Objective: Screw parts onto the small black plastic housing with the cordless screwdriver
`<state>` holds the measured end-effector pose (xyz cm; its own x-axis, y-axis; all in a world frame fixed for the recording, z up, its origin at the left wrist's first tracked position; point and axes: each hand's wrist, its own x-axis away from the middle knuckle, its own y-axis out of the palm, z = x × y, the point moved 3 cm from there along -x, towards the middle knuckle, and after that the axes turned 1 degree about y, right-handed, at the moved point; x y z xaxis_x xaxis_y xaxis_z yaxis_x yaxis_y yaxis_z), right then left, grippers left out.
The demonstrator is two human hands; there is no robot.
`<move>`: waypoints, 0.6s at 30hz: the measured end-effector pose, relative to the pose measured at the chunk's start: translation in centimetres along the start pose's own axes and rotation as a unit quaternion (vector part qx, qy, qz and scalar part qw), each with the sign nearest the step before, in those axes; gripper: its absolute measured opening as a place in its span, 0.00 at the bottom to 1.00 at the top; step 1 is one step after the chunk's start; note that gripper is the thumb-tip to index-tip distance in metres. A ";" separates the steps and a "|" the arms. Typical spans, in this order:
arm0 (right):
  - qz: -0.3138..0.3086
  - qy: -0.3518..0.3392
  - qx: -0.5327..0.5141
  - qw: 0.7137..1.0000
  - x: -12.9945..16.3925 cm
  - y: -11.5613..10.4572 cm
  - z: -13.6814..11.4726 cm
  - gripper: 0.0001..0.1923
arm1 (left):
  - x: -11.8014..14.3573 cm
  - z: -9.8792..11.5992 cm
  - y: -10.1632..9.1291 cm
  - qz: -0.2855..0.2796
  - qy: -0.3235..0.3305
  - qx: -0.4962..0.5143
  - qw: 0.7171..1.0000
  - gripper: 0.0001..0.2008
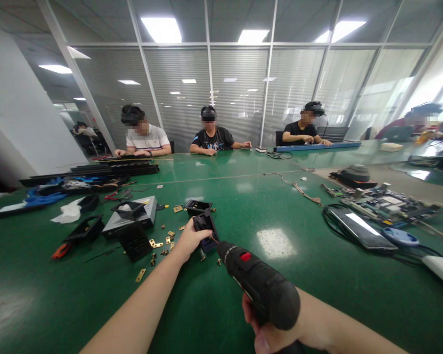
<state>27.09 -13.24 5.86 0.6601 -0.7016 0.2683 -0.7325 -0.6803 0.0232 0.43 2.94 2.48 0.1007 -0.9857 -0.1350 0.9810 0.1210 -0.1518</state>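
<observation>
My left hand (189, 240) grips a small black plastic housing (205, 227) standing on the green table (266, 275). My right hand (269, 330) is wrapped around a black electric screwdriver (260, 281) with a red switch. The screwdriver's bit touches the lower side of the housing. Small brass parts (158, 244) lie scattered just left of my left hand. A second black housing (197, 206) sits a little behind the one I hold.
Black plastic parts, a grey box (132, 216) and an orange-handled tool (61, 250) lie at the left. Circuit boards (386, 202), a tablet (361, 228) and cables lie at the right. Several people sit at the table's far side.
</observation>
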 end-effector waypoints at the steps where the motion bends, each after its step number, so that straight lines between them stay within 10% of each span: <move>1: 0.001 0.001 0.002 1.000 0.0 0.0 0.0 0.33 | 0.0 0.0 0.0 -0.002 -0.010 0.006 1.000 0.28; 18: 0.008 0.028 0.000 1.000 0.2 -0.2 0.1 0.34 | 0.2 0.0 0.1 -0.008 -0.041 0.025 0.999 0.30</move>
<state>27.33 -13.28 5.77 0.6378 -0.6993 0.3228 -0.7429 -0.6692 0.0182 0.54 2.80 2.43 0.0964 -0.9940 -0.0516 0.9895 0.1013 -0.1031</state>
